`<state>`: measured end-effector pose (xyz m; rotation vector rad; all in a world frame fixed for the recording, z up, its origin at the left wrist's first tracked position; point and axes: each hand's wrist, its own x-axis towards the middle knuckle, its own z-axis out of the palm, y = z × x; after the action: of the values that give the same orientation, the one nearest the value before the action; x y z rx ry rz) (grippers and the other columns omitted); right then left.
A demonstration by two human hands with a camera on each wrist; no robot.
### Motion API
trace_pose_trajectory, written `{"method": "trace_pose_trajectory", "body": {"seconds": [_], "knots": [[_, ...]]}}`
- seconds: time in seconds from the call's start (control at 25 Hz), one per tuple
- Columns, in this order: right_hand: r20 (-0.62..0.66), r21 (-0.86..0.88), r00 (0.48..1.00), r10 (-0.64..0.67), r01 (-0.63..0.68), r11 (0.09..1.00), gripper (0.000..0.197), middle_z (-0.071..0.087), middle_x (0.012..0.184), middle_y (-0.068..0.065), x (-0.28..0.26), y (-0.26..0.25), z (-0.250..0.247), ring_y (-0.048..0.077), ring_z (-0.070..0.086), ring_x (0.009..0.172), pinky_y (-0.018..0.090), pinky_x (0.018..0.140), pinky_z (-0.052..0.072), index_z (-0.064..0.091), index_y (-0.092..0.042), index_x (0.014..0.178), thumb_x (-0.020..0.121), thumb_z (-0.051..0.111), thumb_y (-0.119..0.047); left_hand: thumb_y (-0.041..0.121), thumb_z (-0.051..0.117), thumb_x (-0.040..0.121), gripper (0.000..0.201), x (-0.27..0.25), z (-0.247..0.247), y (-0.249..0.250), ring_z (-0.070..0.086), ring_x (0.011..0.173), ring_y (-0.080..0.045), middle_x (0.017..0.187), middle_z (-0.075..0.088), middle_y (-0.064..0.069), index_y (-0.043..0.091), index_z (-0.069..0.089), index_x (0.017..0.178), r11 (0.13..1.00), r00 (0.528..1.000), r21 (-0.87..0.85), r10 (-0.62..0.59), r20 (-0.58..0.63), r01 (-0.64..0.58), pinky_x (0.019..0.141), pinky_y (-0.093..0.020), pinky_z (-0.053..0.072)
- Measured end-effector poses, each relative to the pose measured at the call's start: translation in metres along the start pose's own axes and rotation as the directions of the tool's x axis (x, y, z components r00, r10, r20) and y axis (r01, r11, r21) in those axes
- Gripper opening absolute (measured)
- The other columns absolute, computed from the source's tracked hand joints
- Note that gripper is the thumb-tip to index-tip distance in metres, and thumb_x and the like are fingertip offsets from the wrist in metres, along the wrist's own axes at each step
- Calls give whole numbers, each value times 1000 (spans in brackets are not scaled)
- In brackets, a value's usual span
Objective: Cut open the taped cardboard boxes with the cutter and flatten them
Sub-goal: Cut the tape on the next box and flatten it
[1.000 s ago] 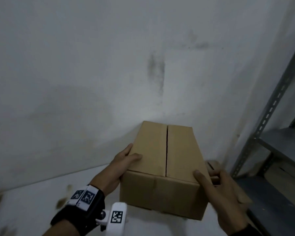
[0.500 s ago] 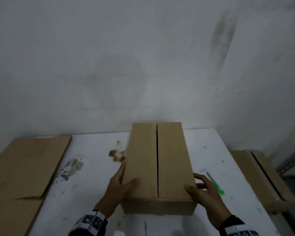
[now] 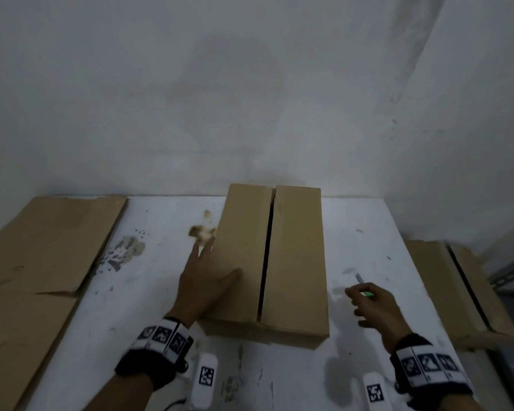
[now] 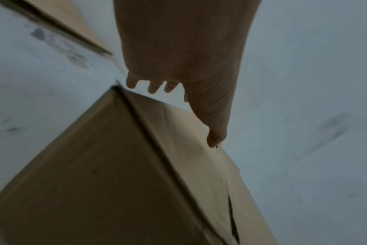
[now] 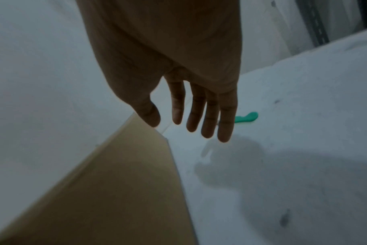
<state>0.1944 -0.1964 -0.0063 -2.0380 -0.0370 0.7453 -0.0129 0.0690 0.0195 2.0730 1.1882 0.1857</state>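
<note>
A brown cardboard box [image 3: 294, 262] stands on the white table [image 3: 149, 292], a dark slit running lengthwise between its top flaps. My left hand [image 3: 208, 280] lies against the box's left side with straight fingers, thumb on the top flap. In the left wrist view the box [image 4: 115, 174] fills the lower half under the left hand [image 4: 178, 86]. My right hand [image 3: 371, 304] hovers over the table right of the box, fingers loose, holding nothing. The green-handled cutter [image 3: 364, 284] lies on the table just beyond those fingers, its green handle [image 5: 246, 117] peeking out behind them in the right wrist view.
Flattened cardboard sheets [image 3: 39, 256] cover the table's left side. Another closed box [image 3: 457, 292] sits lower, off the table's right edge. A metal shelf upright [image 3: 510, 274] shows at far right. A white wall backs the table.
The box came down from the air onto the table. My right hand let go of its right corner and moved right, toward the cutter. My left hand stayed on the box.
</note>
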Motion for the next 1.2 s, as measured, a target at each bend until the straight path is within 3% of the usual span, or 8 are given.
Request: {"method": "trace_pose_trajectory", "body": {"seconds": [0.12, 0.24, 0.36, 0.6, 0.76, 0.96, 1.12, 1.2], "knots": [[13, -355, 1000, -5, 9, 935, 21, 67, 109, 15, 41, 15, -16, 29, 62, 91, 37, 82, 51, 64, -16, 98, 88, 73, -31, 91, 57, 59, 124, 17, 6, 13, 15, 152, -25, 167, 3, 0, 33, 12, 158, 989, 997, 148, -10, 71, 0, 119, -55, 26], [60, -595, 998, -27, 57, 802, 43, 59, 128, 15, 61, 21, -20, 32, 58, 111, 29, 80, 42, 55, -12, 123, 89, 71, -35, 84, 65, 65, 119, 22, 17, 29, 12, 151, -33, 166, -2, -4, 34, 9, 158, 980, 984, 188, -89, 157, 59, 119, -56, 23], [92, -671, 995, -37, 89, 736, 47, 59, 124, 15, 73, 25, -20, 31, 59, 108, 29, 76, 42, 51, -9, 125, 89, 70, -33, 76, 68, 71, 113, 21, 23, 38, 16, 149, -38, 165, 1, -8, 34, 9, 157, 969, 986, 232, -119, 120, 89, 118, -54, 22], [75, -661, 995, -60, 95, 745, 22, 62, 109, 12, 85, 27, -19, 24, 53, 85, 29, 72, 45, 57, -10, 104, 86, 67, -15, 88, 67, 55, 131, 7, 38, 43, 21, 146, -39, 163, 8, -9, 35, 3, 156, 965, 987, 227, -146, 68, 127, 112, -59, 28], [79, -635, 994, -73, 107, 765, 22, 63, 106, 12, 84, 18, -20, 28, 57, 92, 29, 77, 46, 61, -7, 105, 88, 67, -20, 91, 69, 44, 138, 20, 30, 37, 42, 135, -36, 152, 37, -11, 32, 11, 155, 975, 976, 37, -218, 7, 217, 107, -56, 41], [120, -514, 983, -138, 180, 838, 23, 67, 108, 14, 82, -7, 1, 34, 63, 102, 30, 81, 47, 63, -11, 97, 97, 60, -33, 55, 82, 73, 86, 39, 7, 31, 56, 113, -27, 132, 58, -3, 29, 43, 146, 848, 913, -348, -337, 229, 400, 92, -44, 47], [148, -377, 980, -136, 183, 908, 42, 69, 94, 16, 85, -29, 26, 37, 66, 92, 48, 82, 58, 65, -7, 93, 100, 48, -44, 59, 80, 71, 78, 46, 10, 32, 64, 105, -28, 119, 66, -6, 24, 54, 136, 806, 863, -354, -347, 367, 474, 97, -50, 51], [164, -345, 981, -105, 156, 925, 42, 70, 94, 19, 83, -37, 32, 36, 68, 88, 46, 77, 60, 65, -5, 98, 101, 44, -41, 61, 82, 68, 82, 46, 15, 32, 67, 103, -30, 117, 68, -9, 20, 56, 135, 787, 868, -396, -342, 360, 474, 95, -48, 54]]}}
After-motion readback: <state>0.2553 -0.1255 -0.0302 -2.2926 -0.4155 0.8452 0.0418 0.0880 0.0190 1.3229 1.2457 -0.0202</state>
